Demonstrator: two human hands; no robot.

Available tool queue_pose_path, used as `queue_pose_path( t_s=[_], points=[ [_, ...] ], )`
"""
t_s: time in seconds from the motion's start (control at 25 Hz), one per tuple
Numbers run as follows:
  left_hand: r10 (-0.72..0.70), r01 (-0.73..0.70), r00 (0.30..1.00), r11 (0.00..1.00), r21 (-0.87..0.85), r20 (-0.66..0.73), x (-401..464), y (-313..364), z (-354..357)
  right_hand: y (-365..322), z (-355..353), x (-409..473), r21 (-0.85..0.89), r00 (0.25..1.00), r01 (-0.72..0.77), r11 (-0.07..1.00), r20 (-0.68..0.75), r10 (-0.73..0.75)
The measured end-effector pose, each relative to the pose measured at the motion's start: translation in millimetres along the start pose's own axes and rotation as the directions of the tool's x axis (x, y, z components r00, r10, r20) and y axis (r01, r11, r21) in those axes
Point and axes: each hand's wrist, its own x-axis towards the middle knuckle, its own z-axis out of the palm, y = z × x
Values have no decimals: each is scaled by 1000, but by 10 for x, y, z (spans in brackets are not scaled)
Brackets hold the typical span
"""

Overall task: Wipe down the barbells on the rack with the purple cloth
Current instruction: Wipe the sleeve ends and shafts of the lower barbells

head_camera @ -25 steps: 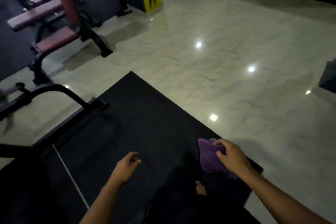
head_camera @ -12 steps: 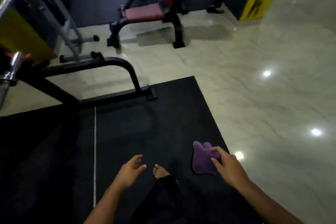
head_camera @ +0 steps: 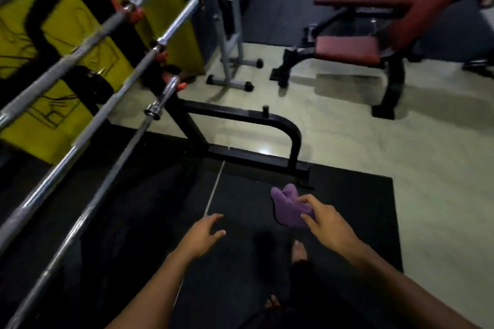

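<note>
The right hand point(head_camera: 327, 223) pinches the purple cloth point(head_camera: 287, 208) between thumb and fingers point(head_camera: 307, 199), so the bunched fabric hangs forward and to the left of them, free to be laid over a bar. The left hand point(head_camera: 200, 238) holds nothing; its fingers are loosely spread and point ahead, probably kept empty to steady a bar or balance the step. The barbells point(head_camera: 88, 104) lie well to the left of both hands and above them, as several long steel bars slanting across the rack point(head_camera: 240, 117), whose black frame stands ahead of the fingers at the edge of the dark mat point(head_camera: 347, 195). The bars rest on pegs, which leaves their shafts exposed for wiping. No bar is touched yet, so the wiping seems not to have begun; the next move likely calls for carrying the cloth leftward to the nearest bar. A padded bench point(head_camera: 347, 51) stands far ahead to the right, on the pale floor point(head_camera: 401, 155).
</note>
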Motion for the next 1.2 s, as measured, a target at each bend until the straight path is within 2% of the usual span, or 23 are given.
queue_pose_path(
  t_s=[0.2, 0.28, 0.36, 0.44, 0.56, 0.64, 0.72, 0.8, 0.92, 1.04, 1.12, 1.16, 1.2],
  points=[
    [-11, 10, 994, 1000, -10, -108, 626, -166, -584, -469, -249, 1402, -22, 977, 187, 982, 106, -183],
    [-12, -4, 977, 997, -77, -214, 836, -126, -939, -745, -371, 1972, 2, 951, 278, 960, 140, -276],
    [40, -87, 947, 987, -134, -318, 1014, 61, -1398, -1077, -526, 2474, 46, 919, 345, 937, 186, -347],
    [124, -177, 922, 977, -115, -366, 1224, 336, -1928, -1483, -687, 2941, 86, 864, 444, 892, 223, -451],
    [243, -248, 914, 968, 28, -325, 1454, 712, -2581, -2085, -934, 3466, 113, 754, 590, 799, 275, -596],
    [253, -264, 895, 964, 19, -367, 1636, 752, -2934, -2421, -1096, 3839, 171, 718, 621, 765, 269, -642],
    [200, -253, 879, 965, -69, -433, 1815, 712, -3292, -2681, -1198, 4219, 286, 746, 583, 761, 184, -640],
    [191, -254, 850, 965, -66, -492, 1944, 678, -3631, -2876, -1168, 4527, 368, 771, 582, 725, 36, -636],
    [221, -280, 823, 959, -35, -524, 2171, 620, -4154, -3154, -1085, 4846, 462, 873, 472, 750, -130, -470],
    [235, -295, 802, 955, -22, -549, 2495, 627, -4744, -3345, -1079, 5116, 431, 871, 491, 757, -247, -425],
    [235, -297, 769, 955, -6, -595, 2748, 735, -5117, -3390, -1043, 5335, 514, 917, 392, 763, -160, -364],
    [232, -296, 754, 955, -2, -614, 2858, 819, -5282, -3447, -1041, 5437, 678, 963, 223, 700, -43, -265],
    [238, -298, 749, 955, 7, -619, 2953, 935, -5424, -3514, -1045, 5564, 846, 983, 8, 534, 92, -161]
  ],
)
